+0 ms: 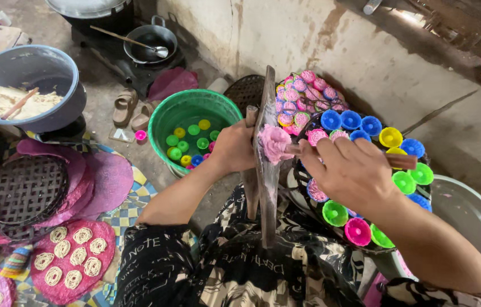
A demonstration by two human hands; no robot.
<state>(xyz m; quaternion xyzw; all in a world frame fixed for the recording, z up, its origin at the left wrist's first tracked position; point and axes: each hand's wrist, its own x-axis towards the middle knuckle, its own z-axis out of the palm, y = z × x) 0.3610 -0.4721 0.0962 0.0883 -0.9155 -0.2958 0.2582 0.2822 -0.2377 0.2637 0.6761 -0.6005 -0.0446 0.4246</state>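
Head view is looking down onto a rough concrete floor (110, 122) with a stained, cracked grey wall (286, 40) rising behind it, and a checked mat (129, 207) is lying at the left under flat pink woven discs (107, 179). A dark lattice tray (24, 190) is sitting on those discs, and one disc (73, 258) near the bottom is carrying small pale noodle coils. A blue-grey bowl (30, 74) holding pale dough and a stick is standing top left, a dark pan with a ladle (149, 42) is resting on a stove behind it, and a pair of sandals (129, 108) is lying on the floor. A green bucket (192, 113) is holding water with small coloured cups floating in it. Now the hands: the left hand (233, 149) is closing around an upright wooden board (266, 159) propped between the knees, while the right hand (351, 170) is wrapping its fingers around a wooden handle (402, 161), pressing a lump of pink dough (274, 142) against the board's face. A round tray (303, 187) of pink, blue, yellow and green moulds (351, 119) is sitting just beyond the right hand. That hand is covering part of the tray, the board's lower end is vanishing into the patterned clothing, and a pale basin (473, 210) is being cut off at the right edge.
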